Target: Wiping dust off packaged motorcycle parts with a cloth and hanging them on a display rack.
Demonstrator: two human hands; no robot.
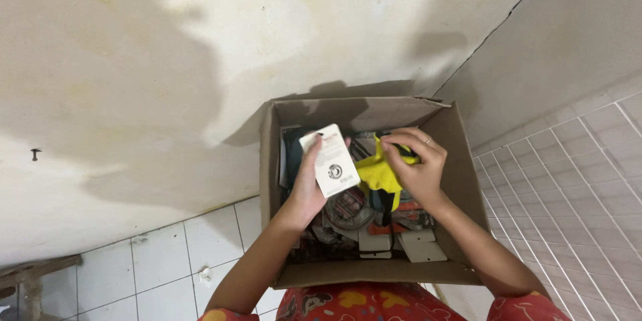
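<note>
An open brown cardboard box [468, 187] rests on my lap, filled with several mixed items. My left hand [306, 184] holds a small white card-like package [330, 159] with a round dark mark, lifted above the box contents. My right hand [416, 164], a ring on one finger, grips a yellow cloth-like item [376, 175] just to the right of the white package. Below the hands lie a round grey tape-like reel [348, 208], orange pieces [378, 229] and white cards [421, 249].
A stained cream wall [134, 60] stands behind the box, with a small dark hook [35, 154] at the left. White floor tiles [167, 267] run below. A wooden piece [33, 274] sits at the lower left. My red patterned clothing [374, 302] is under the box.
</note>
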